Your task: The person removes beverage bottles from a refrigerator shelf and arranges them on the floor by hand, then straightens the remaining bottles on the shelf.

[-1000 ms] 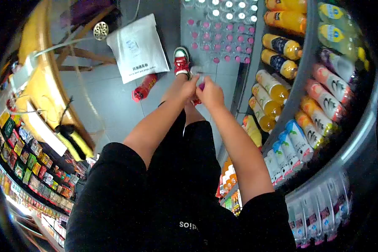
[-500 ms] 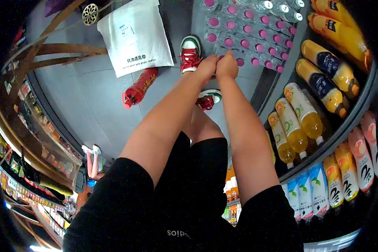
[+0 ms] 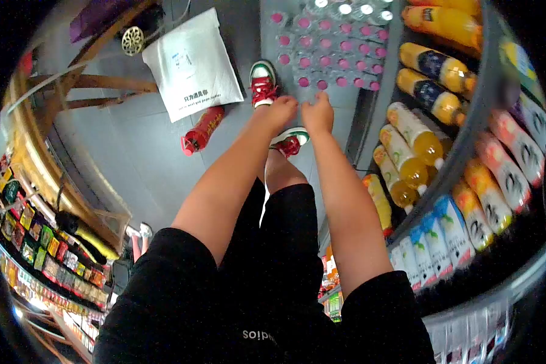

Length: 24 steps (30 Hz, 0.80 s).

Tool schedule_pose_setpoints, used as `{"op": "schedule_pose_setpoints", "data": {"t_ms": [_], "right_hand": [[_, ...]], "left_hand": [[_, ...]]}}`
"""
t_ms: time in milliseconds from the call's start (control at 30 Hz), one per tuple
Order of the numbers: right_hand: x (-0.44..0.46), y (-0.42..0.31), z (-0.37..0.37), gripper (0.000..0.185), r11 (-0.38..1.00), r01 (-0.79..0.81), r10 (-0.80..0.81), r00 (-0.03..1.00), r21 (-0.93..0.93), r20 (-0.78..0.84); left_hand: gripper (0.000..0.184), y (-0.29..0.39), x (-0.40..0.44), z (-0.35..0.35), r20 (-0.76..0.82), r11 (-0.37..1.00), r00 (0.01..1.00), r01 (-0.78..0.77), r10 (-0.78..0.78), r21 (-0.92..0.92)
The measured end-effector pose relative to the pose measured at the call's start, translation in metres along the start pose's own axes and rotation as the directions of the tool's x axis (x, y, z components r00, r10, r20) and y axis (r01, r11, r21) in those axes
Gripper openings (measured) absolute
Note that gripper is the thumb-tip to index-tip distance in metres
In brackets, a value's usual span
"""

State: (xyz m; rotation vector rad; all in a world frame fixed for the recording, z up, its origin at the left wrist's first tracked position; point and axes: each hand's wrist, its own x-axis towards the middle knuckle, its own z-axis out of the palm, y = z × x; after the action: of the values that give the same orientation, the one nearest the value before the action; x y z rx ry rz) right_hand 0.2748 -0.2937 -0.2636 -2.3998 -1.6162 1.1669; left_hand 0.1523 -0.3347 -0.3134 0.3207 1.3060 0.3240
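Clear bottles stand pink-capped; near them, our left hand and right hand curl loosely, grip unclear.

On the white bag we can read Chn. text "只为遇见你"; below it is a small Eng. line, of which we read approx. "meet you". On the black shirt we see letters "dios", upside down. Pink bottles have lg. black script, too blurred for us.
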Motion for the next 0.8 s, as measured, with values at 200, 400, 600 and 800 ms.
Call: {"op": "schedule_pose_setpoints", "data": {"t_ms": [200,400,600,800], "right_hand": [[-0.06,0.025,-0.104,0.03,0.953,-0.212,0.154,0.954,0.216,0.259],[-0.142,0.017,-0.24,0.022,0.873,0.088,-0.019,0.989,0.479,-0.146],[-0.273,-0.015,-0.401,0.017,0.914,0.303,-0.074,0.779,0.271,-0.622],[-0.351,-0.036,-0.514,0.03,0.961,0.131,0.179,0.379,0.244,-0.908]], "left_hand": [[0.026,0.017,-0.075,0.032,-0.179,0.984,0.98,-0.052,0.082,0.168],[0.031,0.106,-0.173,0.11,0.119,0.904,0.944,-0.329,0.308,0.274],[0.025,0.201,-0.254,0.242,0.294,0.683,0.646,-0.73,0.705,-0.035],[0.032,0.284,-0.37,0.36,0.618,0.077,0.1,-0.995,0.78,0.063]]}}
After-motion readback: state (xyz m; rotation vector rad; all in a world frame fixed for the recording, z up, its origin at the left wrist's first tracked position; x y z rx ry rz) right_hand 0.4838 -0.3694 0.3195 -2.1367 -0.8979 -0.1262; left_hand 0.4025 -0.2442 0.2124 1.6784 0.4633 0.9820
